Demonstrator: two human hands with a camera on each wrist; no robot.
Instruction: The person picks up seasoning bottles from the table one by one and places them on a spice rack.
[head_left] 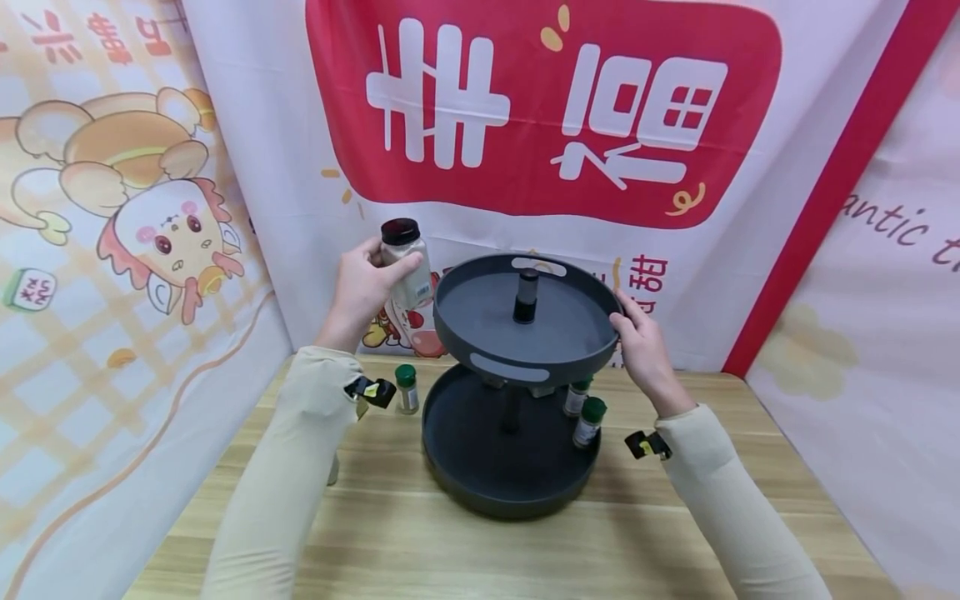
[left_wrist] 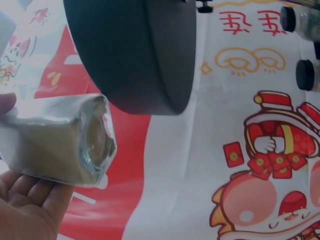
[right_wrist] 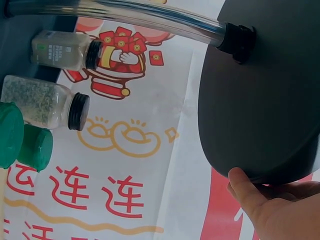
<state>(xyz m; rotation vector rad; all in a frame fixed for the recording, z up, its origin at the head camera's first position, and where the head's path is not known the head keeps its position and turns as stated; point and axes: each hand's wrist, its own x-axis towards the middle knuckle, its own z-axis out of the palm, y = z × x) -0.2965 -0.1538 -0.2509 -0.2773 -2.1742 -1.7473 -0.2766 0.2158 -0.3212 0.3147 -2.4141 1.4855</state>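
My left hand [head_left: 358,287] grips a clear square spice jar [head_left: 408,275] with a black lid, upright and slightly left of the rack's upper tray. Pale beige powder fills the jar [left_wrist: 45,140] in the left wrist view, where its base faces the camera. On the right, my right hand [head_left: 643,350] holds the rim of the dark grey round upper tray [head_left: 480,312]. Its thumb [right_wrist: 245,187] lies against the underside in the right wrist view. Below sits the lower tray [head_left: 480,467], joined by a central post. Two green-capped jars [head_left: 588,422] stand at its right side.
Another green-capped jar [head_left: 406,390] stands on the wooden table [head_left: 390,533] left of the rack. Two black-lidded jars [right_wrist: 42,102] are on the lower tray in the right wrist view. Part of a pale object [head_left: 333,469] shows behind my left sleeve. Printed cloth [head_left: 270,125] hangs around the table.
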